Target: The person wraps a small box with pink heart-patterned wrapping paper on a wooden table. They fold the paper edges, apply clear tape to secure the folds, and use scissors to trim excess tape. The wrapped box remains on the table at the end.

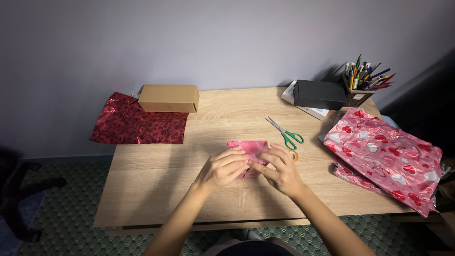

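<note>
A small parcel in shiny pink wrapping paper (247, 146) lies near the middle of the wooden desk (156, 175). My left hand (222, 169) and my right hand (281, 169) both rest on its near side, fingers curled and pinching the paper together. Most of the parcel is hidden under my fingers. A roll of tape (295, 155) peeks out just right of my right hand. Green-handled scissors (286, 133) lie beyond it, blades pointing to the far left.
A brown cardboard box (168, 98) and a dark red foil sheet (136, 124) lie at the far left. Crumpled pink heart-patterned paper (386, 154) covers the right edge. A black box (319, 94) and a pen holder (362, 83) stand at the back right.
</note>
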